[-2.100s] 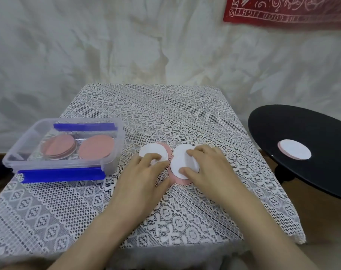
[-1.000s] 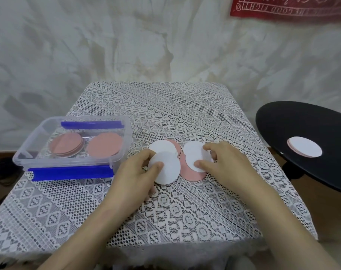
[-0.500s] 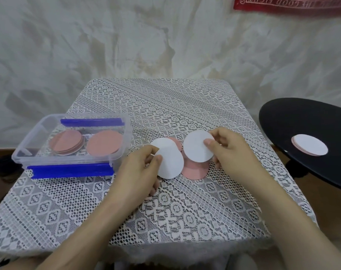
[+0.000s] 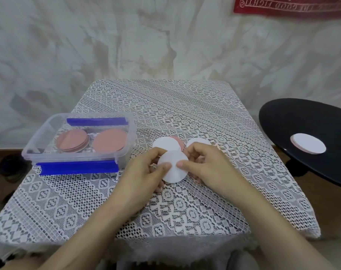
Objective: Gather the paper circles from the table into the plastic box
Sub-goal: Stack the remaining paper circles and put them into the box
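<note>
I face a mottled white wall (image 4: 126, 45) with a red banner (image 4: 292, 6). My lace-draped worktop (image 4: 165, 106) stands beside a round black table (image 4: 302, 121) on a brown floor (image 4: 337, 221).

A: Box?
B: Plastic box (image 4: 78, 154) is sitting at the tabletop's (image 4: 185, 106) left edge, circles (image 4: 109, 142) lying in it.
A: Others?
B: Loose circles (image 4: 165, 146) are lying mid-tabletop, right of it; left hand (image 4: 144, 172) and right hand (image 4: 206, 168) are holding another circle (image 4: 173, 172) before them.

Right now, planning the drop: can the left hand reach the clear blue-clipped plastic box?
Probably yes: the clear plastic box stands lidless beside the left hand, nothing between, though it pinches a white paper circle.
</note>
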